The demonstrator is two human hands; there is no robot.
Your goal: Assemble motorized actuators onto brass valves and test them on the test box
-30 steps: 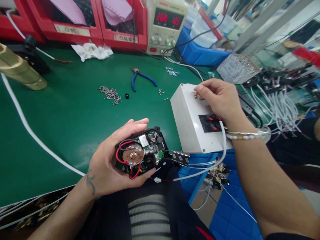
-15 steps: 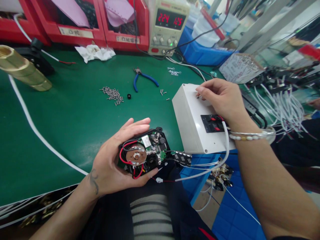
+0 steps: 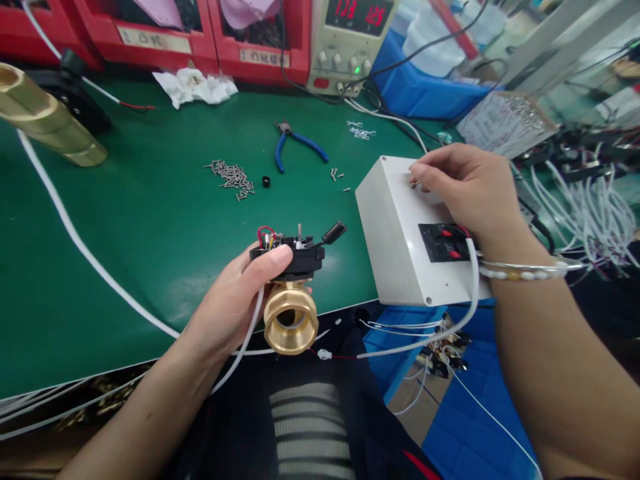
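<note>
My left hand (image 3: 240,287) is closed around a motorized brass valve (image 3: 291,319), its threaded opening facing me. On top sits its black actuator housing (image 3: 304,261), uncovered, with red wires and parts showing along the upper edge. A small black piece (image 3: 334,232) sticks out from it on the right. My right hand (image 3: 467,190) pinches a small metal toggle switch (image 3: 413,184) on the white box (image 3: 395,233). Beside that hand, a black terminal block (image 3: 445,241) with red tabs carries a white cable (image 3: 473,280).
Blue-handled pliers (image 3: 300,143), a pile of screws (image 3: 233,177) and a black ring (image 3: 266,181) lie on the green table (image 3: 165,200). Another brass valve (image 3: 55,127) stands at left. Behind are red bins (image 3: 150,50), a power supply (image 3: 345,53) and a blue bin (image 3: 425,93).
My left hand has tilted the valve, so the brass opening now faces me and the circuit board is edge-on. My right hand keeps its pinch. The supply's left reading has changed.
</note>
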